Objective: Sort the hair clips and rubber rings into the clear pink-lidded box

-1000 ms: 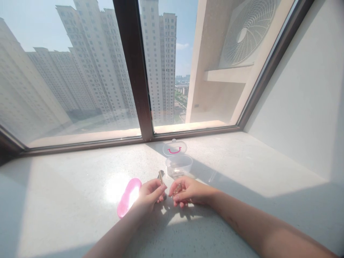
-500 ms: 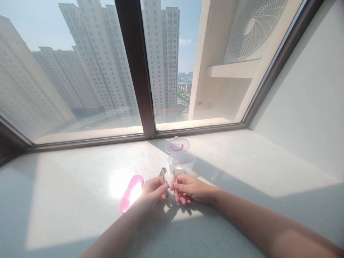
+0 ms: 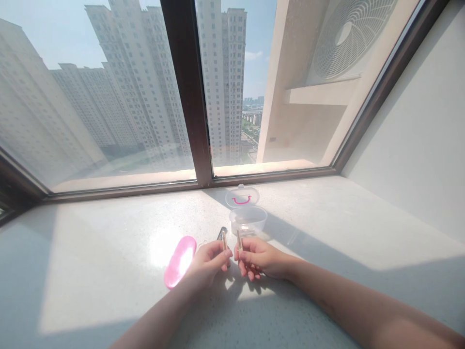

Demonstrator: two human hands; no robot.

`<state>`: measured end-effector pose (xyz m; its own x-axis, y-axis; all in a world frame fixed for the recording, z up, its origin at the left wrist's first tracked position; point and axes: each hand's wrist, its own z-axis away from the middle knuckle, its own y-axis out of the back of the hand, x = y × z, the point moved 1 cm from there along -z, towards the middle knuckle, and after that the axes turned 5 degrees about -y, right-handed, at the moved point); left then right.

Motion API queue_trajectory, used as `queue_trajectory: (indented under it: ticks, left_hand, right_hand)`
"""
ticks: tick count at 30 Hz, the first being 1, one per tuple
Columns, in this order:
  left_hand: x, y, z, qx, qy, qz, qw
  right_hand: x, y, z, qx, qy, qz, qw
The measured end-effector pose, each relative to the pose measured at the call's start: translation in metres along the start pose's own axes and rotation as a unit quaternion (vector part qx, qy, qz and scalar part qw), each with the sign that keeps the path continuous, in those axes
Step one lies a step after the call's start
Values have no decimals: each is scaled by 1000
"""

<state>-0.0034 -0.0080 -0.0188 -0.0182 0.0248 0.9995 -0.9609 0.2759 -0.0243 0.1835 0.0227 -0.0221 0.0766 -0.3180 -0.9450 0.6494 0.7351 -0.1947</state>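
Observation:
In the head view, my left hand (image 3: 212, 261) is closed around a slim, shiny metal piece (image 3: 224, 239), held upright between thumb and fingers. My right hand (image 3: 259, 257) pinches a similar slim metal piece (image 3: 239, 237), also upright, a small gap away from the first. Exactly what kind of items these are is too small to tell. Just behind my left hand lies a black item (image 3: 222, 232), partly covered by the fingers. A glossy pink oblong case (image 3: 180, 261) rests to the left of that hand.
Beyond my hands stands a clear plastic box (image 3: 250, 219), its lid (image 3: 242, 198) with a pink handle tipped back. A thin clear item (image 3: 292, 236) lies to the right on the pale sill (image 3: 109, 271). The window frame (image 3: 203, 184) bounds the far side.
The whole view has shifted slightly, so everything sits a little further right. Both hands keep their hold, with the two metal pieces about as far apart as before.

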Motion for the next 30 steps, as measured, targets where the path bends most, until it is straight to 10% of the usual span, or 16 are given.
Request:
queue_trajectory:
  ticks: [30]
  left_hand:
    - [3,0,0,-12,-18,-33,999]
  right_hand:
    - [2,1,-2,3,7,0,1000]
